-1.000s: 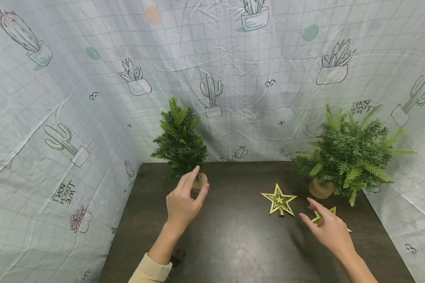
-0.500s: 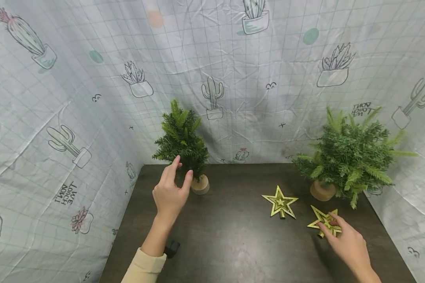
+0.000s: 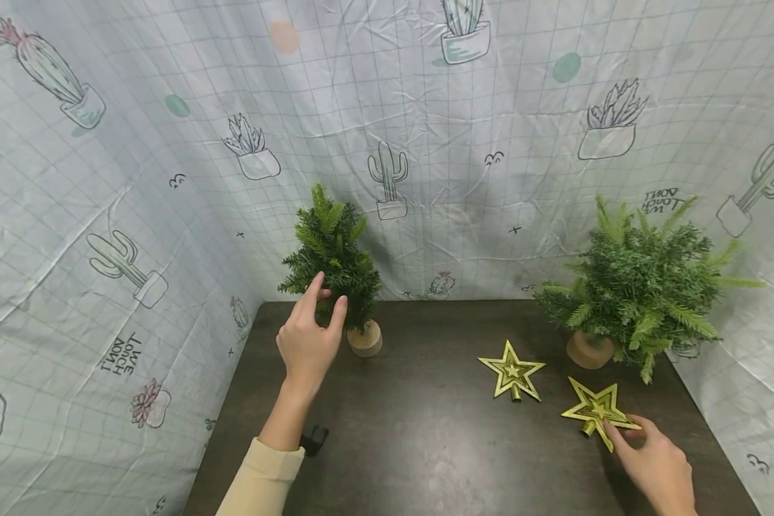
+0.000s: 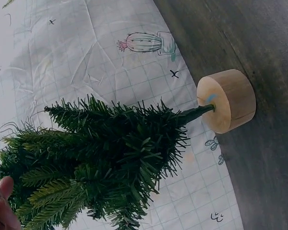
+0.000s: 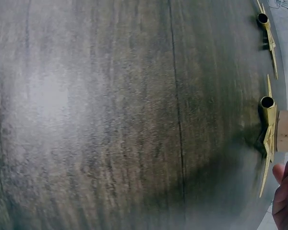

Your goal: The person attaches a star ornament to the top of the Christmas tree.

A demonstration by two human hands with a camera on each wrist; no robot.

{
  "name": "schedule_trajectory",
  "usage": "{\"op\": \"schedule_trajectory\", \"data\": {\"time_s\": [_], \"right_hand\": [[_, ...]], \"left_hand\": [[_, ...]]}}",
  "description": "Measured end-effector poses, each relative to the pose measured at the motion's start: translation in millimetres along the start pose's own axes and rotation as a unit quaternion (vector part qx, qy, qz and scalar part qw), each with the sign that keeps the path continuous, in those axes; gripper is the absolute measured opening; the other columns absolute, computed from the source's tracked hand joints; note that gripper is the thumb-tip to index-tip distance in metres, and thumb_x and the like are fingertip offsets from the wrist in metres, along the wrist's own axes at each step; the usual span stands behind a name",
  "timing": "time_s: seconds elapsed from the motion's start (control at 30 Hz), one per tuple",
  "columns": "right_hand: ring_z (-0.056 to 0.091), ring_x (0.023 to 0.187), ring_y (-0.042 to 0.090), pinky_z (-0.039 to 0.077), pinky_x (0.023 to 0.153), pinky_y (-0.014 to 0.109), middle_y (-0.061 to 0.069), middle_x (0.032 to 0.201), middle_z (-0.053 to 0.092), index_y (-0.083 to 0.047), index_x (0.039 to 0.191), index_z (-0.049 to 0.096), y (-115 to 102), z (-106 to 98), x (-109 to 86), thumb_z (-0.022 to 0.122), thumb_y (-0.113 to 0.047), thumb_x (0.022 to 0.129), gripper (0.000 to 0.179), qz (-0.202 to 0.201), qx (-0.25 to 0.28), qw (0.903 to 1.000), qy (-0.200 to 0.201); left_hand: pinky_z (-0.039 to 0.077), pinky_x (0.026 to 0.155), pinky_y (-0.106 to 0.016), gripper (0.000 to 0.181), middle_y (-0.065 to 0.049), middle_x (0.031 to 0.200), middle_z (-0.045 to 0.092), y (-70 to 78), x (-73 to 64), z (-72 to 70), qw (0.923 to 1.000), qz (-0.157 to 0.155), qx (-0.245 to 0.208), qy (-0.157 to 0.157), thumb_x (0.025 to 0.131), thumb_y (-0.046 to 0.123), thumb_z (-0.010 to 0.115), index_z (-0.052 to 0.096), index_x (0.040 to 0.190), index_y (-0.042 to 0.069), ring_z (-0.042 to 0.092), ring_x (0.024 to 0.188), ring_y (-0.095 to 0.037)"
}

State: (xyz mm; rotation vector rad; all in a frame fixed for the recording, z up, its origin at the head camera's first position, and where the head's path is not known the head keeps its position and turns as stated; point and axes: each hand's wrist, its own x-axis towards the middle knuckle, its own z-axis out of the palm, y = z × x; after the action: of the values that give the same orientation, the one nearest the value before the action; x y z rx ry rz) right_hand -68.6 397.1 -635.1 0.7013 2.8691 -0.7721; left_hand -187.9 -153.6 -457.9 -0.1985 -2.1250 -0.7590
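Observation:
Two gold star tree toppers lie on the table; the right topper (image 3: 596, 411) is nearer the table's right side, and the left topper (image 3: 512, 371) sits beside it. My right hand (image 3: 654, 459) is at the lower right of the right topper, its thumb over one point and its fingers loosely bent near another. Whether they touch it is hard to see. My left hand (image 3: 308, 347) is held with fingers apart in front of the slim small Christmas tree (image 4: 110, 153), which stands on a round wooden base (image 4: 235, 100). Nothing is held in it.
A bushier small tree (image 3: 648, 287) stands at the back right on its wooden base (image 3: 590, 350). A small black object (image 3: 314, 439) lies beside my left forearm. A cactus-print cloth (image 3: 426, 143) hangs behind the dark table (image 3: 426, 430).
My right hand has moved right and towards the front edge, uncovering the right topper, which stays in place. My left hand has shifted left and up, away from the slim tree's base.

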Motion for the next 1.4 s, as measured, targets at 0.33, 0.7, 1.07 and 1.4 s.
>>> {"op": "schedule_trajectory", "data": {"time_s": [0.33,0.7,1.07,1.4], "right_hand": [[0.065,0.092,0.046,0.046,0.078,0.061,0.022,0.102,0.071,0.011,0.131,0.054,5,11,-0.3,0.054,-0.081,0.09,0.101,0.048,-0.008,0.9982,-0.034],[0.066,0.084,0.04,0.047,0.073,0.056,0.014,0.089,0.069,0.013,0.123,0.06,-2,16,-0.7,0.068,-0.073,0.086,0.093,0.054,-0.002,0.9984,-0.018],[0.066,0.079,0.035,0.047,0.073,0.056,0.01,0.083,0.07,0.01,0.114,0.066,-1,22,0.4,0.077,-0.047,0.091,0.063,0.045,0.019,0.9987,-0.015],[0.067,0.086,0.04,0.048,0.071,0.051,0.018,0.088,0.074,0.011,0.116,0.067,3,23,-0.8,0.075,-0.049,0.092,0.065,0.086,0.088,0.9923,-0.018]], "left_hand": [[0.019,0.038,-0.029,0.048,0.001,0.1,0.079,-2.8,7.3,6.5,0.9998,-0.013,0.009,-0.013,0.101,0.041,0.069,0.067,0.141,0.015,0.021,0.041,-0.005],[0.018,0.038,-0.028,0.034,-0.003,0.095,0.079,-1.8,11.7,14.1,0.9999,-0.002,-0.004,0.017,0.101,0.032,0.072,0.075,0.129,0.014,0.017,0.041,-0.001],[0.022,0.038,-0.028,0.024,-0.006,0.103,0.079,3.6,14.5,17.7,0.9987,-0.003,-0.025,0.044,0.101,0.024,0.072,0.08,0.119,0.01,0.015,0.043,0.007],[0.03,0.04,-0.028,0.02,-0.006,0.101,0.079,4.3,14.6,22.2,0.9974,-0.006,-0.049,0.052,0.102,0.02,0.071,0.081,0.113,0.007,0.039,0.04,-0.005]]}}
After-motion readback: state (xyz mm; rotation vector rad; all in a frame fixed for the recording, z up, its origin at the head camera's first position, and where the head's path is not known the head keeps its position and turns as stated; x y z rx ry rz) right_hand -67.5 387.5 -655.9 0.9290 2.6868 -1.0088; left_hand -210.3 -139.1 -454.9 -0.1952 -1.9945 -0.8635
